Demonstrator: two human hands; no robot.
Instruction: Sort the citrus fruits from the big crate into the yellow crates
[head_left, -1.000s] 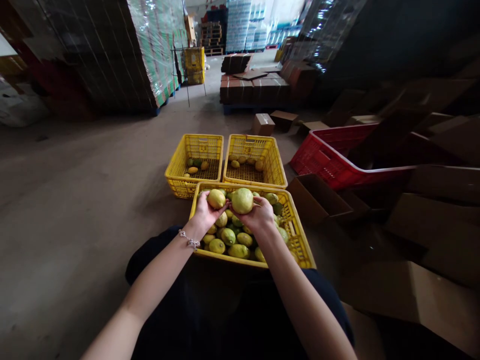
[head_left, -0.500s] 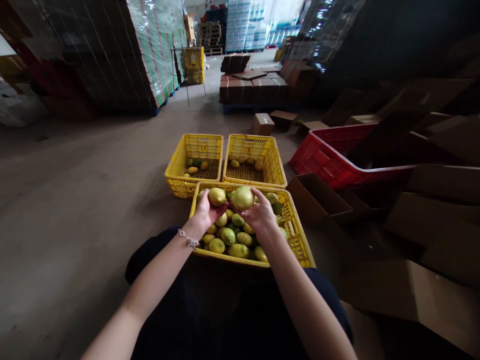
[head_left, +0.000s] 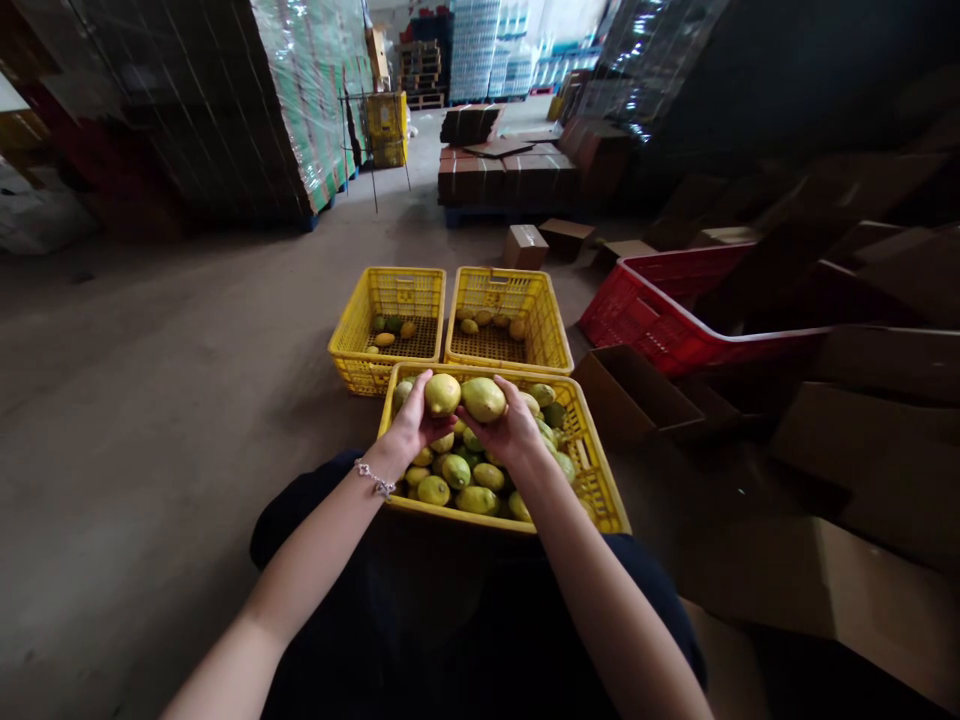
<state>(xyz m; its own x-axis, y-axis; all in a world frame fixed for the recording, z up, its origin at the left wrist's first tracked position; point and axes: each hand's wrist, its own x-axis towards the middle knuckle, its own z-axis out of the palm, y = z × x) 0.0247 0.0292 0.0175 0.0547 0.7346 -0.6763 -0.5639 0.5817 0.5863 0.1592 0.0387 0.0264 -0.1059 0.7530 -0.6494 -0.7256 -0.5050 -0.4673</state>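
My left hand (head_left: pixel 412 420) holds a yellow-green lemon (head_left: pixel 442 395) between thumb and fingers. Close beside it, my right hand (head_left: pixel 516 425) is wrapped round a larger yellow-green lemon (head_left: pixel 483 399). Both hands are above the near part of a yellow crate (head_left: pixel 604 480) that holds several green and yellow lemons (head_left: pixel 477 500). Behind it stand two more yellow crates: the left one (head_left: pixel 349 362) has several fruits on its bottom, green and yellow, and the right one (head_left: pixel 559 335) has several yellow ones.
On the right lie a red crate (head_left: pixel 637 318), an open cardboard box (head_left: pixel 626 395) and more cardboard (head_left: pixel 862 590). Further back are a small box (head_left: pixel 525 247), stacked flat cartons (head_left: pixel 506 180) and a wrapped pallet load (head_left: pixel 322 110).
The lemon in my left hand has shifted slightly right and turned. My right hand and its lemon have moved a little to the left, and that lemon is tilted differently.
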